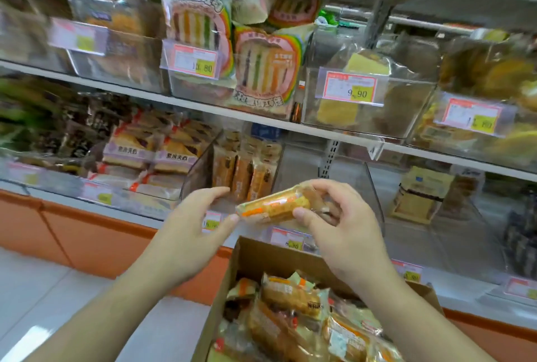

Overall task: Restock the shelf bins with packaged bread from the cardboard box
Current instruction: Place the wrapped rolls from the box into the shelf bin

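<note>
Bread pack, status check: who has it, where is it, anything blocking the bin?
Right hand grips bread pack; left hand pinches its end. Pack above box, in front of bin. Bin part full, nothing blocking.

A box (290, 257) sits at the bottom centre of the frame, with packs (296, 297) lying in it. Above the box, mid-frame, both hands meet on one bread pack (276, 206): the left hand (189, 225) at its left end, the right hand (340, 225) at its right. Behind them, a bin (200, 170) on the lower shelf holds packs standing upright. On the upper shelf (261, 120), across the top of the frame, bins stand side by side.
</note>
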`<move>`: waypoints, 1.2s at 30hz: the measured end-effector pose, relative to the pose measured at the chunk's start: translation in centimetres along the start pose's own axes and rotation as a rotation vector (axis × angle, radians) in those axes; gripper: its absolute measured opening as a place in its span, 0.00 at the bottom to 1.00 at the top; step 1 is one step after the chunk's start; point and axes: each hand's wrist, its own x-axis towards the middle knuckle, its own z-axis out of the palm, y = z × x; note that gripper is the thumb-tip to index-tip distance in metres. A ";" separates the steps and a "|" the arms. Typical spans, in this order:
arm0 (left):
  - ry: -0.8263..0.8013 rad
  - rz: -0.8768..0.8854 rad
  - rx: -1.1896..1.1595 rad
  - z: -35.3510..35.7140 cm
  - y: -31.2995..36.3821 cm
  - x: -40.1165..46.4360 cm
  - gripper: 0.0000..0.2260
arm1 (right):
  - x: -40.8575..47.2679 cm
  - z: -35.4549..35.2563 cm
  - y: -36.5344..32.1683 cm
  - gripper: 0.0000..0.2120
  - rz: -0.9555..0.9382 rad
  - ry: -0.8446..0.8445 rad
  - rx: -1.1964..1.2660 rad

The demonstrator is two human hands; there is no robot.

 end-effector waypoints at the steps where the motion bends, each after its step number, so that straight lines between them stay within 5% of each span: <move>1: 0.026 -0.003 0.061 -0.4 -1.3 0.9 0.26 | 1.4 1.0 0.0 0.16 -0.017 0.004 -0.030; 9: -0.031 -0.155 0.411 -0.2 -8.8 4.4 0.35 | 12.4 10.4 1.8 0.18 -0.026 -0.118 -0.372; 14: -0.032 -0.176 0.413 0.4 -8.5 4.9 0.35 | 16.7 14.3 4.9 0.15 0.017 -0.218 -0.681; 19: -0.008 -0.186 0.418 0.4 -8.0 5.2 0.34 | 18.6 15.7 6.4 0.16 -0.161 -0.193 -0.920; 27: -0.012 -0.207 0.388 0.2 -7.7 5.3 0.33 | 19.3 15.9 5.9 0.16 -0.115 -0.236 -1.023; 36: -0.012 -0.179 0.316 -0.2 -8.0 5.0 0.33 | 17.2 14.0 4.6 0.27 -0.047 -0.271 -0.851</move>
